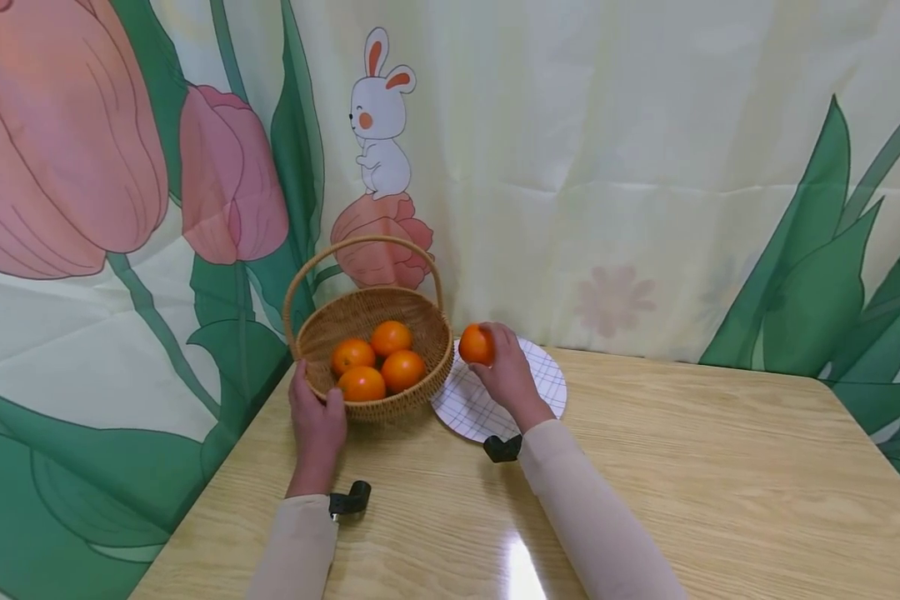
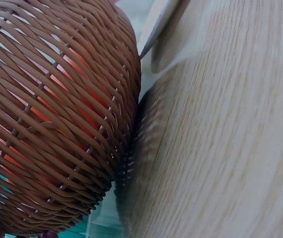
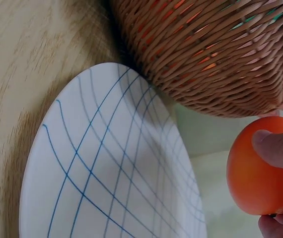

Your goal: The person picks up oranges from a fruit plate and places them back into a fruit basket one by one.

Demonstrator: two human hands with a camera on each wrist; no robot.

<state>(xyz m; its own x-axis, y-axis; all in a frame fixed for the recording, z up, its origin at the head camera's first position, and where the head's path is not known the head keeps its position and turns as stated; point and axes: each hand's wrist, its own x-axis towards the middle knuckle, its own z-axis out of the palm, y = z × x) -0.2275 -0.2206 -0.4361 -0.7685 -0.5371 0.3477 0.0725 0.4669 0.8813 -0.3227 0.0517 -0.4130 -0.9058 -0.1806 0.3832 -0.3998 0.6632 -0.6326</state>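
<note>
A wicker basket (image 1: 390, 408) with a tall arched handle stands at the table's back left, several oranges (image 1: 403, 370) lying inside it. My left hand (image 1: 318, 421) grips the basket's near-left rim, thumb at the front edge. In the left wrist view, the woven wall (image 2: 57, 109) fills the left side, with orange colour showing through the gaps. Between thumb and fingers, my right hand (image 1: 508, 371) holds one orange (image 1: 476, 344) over the plate (image 1: 468, 408), just right of the basket. The right wrist view shows the thumb (image 3: 280, 148) pressed against this orange (image 3: 250, 173).
The round white plate carries a blue line grid and lies close against the basket's right side. A wooden table (image 1: 720, 467) extends to the right and front. Behind it hangs a printed curtain (image 1: 645, 208) with tulips and a rabbit.
</note>
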